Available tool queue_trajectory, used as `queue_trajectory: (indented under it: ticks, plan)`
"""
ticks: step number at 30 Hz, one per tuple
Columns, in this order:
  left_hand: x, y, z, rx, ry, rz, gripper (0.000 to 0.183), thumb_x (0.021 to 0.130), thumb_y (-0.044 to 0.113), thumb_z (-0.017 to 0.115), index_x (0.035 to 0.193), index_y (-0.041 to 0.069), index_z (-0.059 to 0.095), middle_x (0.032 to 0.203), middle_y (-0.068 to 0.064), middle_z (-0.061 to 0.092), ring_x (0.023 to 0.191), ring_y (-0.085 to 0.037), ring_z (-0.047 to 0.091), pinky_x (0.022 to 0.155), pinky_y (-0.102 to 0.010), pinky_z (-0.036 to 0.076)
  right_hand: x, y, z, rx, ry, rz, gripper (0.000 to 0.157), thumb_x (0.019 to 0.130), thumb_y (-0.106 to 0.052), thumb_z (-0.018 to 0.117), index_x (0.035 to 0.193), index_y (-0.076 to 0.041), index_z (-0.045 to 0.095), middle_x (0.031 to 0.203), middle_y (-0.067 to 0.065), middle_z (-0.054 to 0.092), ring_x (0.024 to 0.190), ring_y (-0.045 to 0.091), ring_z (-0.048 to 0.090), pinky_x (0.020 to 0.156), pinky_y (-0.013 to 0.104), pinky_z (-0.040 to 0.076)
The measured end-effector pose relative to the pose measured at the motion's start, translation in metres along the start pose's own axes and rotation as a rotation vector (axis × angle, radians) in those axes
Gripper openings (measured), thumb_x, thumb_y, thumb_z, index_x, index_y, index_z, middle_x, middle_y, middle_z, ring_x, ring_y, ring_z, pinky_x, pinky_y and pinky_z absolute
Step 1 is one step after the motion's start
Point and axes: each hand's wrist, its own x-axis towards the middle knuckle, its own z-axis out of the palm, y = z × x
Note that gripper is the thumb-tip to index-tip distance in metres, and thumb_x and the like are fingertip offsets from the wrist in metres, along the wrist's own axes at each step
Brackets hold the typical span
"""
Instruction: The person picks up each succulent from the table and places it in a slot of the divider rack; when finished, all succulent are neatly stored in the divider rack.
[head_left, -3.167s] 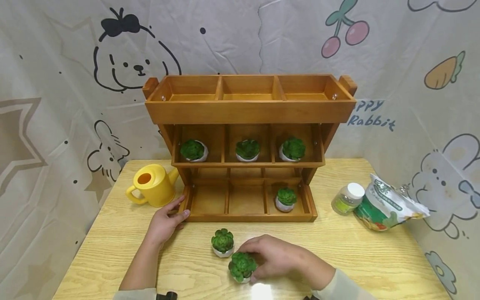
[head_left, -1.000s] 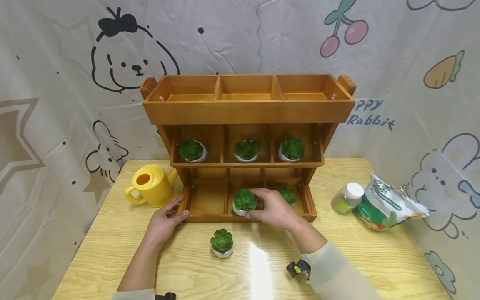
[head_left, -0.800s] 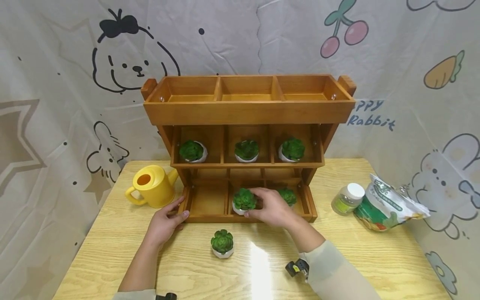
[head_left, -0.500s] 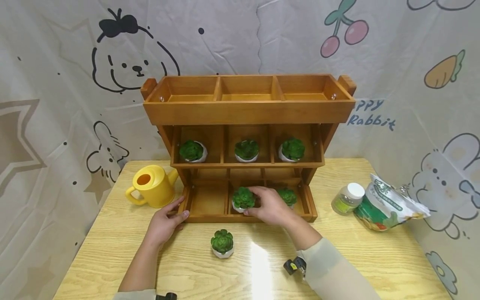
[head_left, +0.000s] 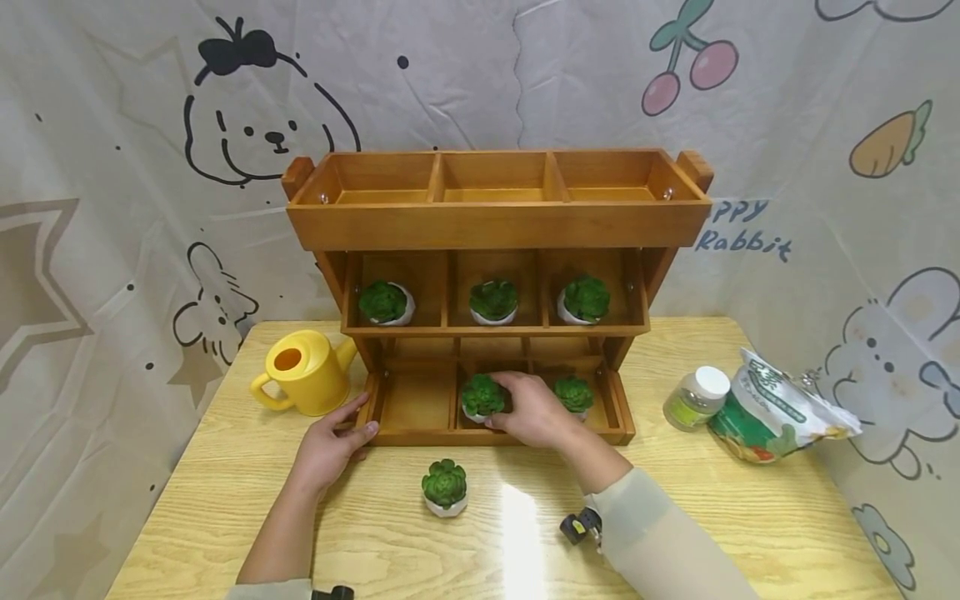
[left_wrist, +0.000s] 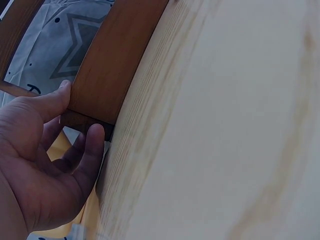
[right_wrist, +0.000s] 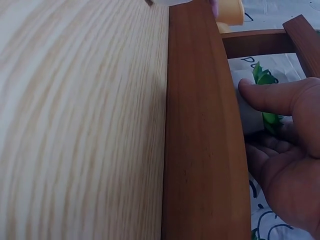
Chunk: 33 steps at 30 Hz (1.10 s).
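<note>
In the head view, my right hand grips a small potted succulent in the lower tier's middle compartment of the wooden plant rack. In the right wrist view, the thumb lies against its pale pot, behind the rack's front board. My left hand holds the rack's lower left corner; the left wrist view shows thumb and fingers about the board's end. Another potted succulent stands on the table before the rack. One more sits in the lower right compartment.
Three potted succulents, one of them in the centre, fill the middle tier. A yellow watering can stands left of the rack. To the right are a white-capped jar and a green-and-white bag. Printed cloth hangs behind.
My right hand has carried the succulent from the table into the lower middle compartment, then shifted it slightly left and back. My left hand has stayed on the rack's corner.
</note>
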Motion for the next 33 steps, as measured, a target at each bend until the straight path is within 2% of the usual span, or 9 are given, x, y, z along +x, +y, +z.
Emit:
queue_trajectory:
  ticks: [11, 20, 28, 33]
  plan:
    - [0.0, 0.002, 0.001, -0.007, -0.006, -0.006, 0.064, 0.097, 0.023, 0.076, 0.156, 0.018, 0.05, 0.153, -0.024, 0.043, 0.107, -0.022, 0.061, 0.08, -0.034, 0.062, 0.008, 0.006, 0.007, -0.042, -0.027, 0.028, 0.067, 0.085, -0.021, 0.085, 0.143, 0.001, 0.059, 0.139, 0.018, 0.063, 0.126, 0.035, 0.06, 0.106, 0.047, 0.05]
    - [-0.001, 0.003, 0.001, 0.001, -0.003, -0.004, 0.064, 0.096, 0.028, 0.078, 0.155, 0.021, 0.053, 0.155, -0.023, 0.043, 0.113, -0.028, 0.059, 0.079, -0.031, 0.062, 0.011, 0.008, 0.01, -0.054, -0.031, 0.04, 0.064, 0.085, -0.019, 0.085, 0.141, -0.001, 0.061, 0.136, 0.016, 0.065, 0.123, 0.034, 0.062, 0.104, 0.047, 0.052]
    - [0.0, 0.002, 0.0, 0.005, 0.002, -0.008, 0.064, 0.096, 0.028, 0.078, 0.154, 0.023, 0.053, 0.154, -0.022, 0.044, 0.113, -0.028, 0.059, 0.079, -0.03, 0.062, 0.012, 0.005, 0.01, -0.075, -0.018, 0.038, 0.06, 0.083, -0.017, 0.085, 0.137, -0.002, 0.064, 0.13, 0.015, 0.068, 0.117, 0.033, 0.064, 0.099, 0.047, 0.054]
    - [-0.001, 0.001, -0.001, 0.013, -0.001, -0.004, 0.065, 0.096, 0.03, 0.078, 0.155, 0.022, 0.052, 0.154, -0.022, 0.044, 0.112, -0.028, 0.059, 0.078, -0.03, 0.061, 0.012, 0.004, 0.011, -0.078, -0.016, 0.068, 0.061, 0.085, -0.015, 0.082, 0.141, -0.001, 0.061, 0.134, 0.016, 0.066, 0.121, 0.035, 0.063, 0.101, 0.049, 0.053]
